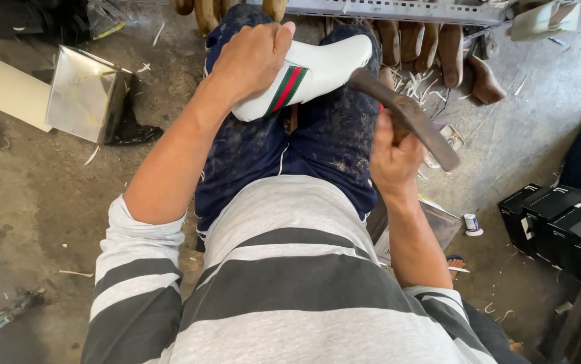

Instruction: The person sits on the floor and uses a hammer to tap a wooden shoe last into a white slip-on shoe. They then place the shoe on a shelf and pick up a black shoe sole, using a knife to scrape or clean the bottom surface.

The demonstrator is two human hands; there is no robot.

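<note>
our left hand (253, 61) clamps white shoe (317, 71) on lap; right hand (391, 158) fisted round hammer (408, 118). shoe looks light, stiff; grip near the heel.

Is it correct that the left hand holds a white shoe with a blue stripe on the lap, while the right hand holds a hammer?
Not quite. In the head view, the stripe on the white shoe is green and red, not blue. The rest stands: left hand holds it on the lap, right hand holds the hammer.

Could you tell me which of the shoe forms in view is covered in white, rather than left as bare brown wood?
The white shoe on the lap, under the left hand; the wooden lasts by the rack are bare brown.
</note>
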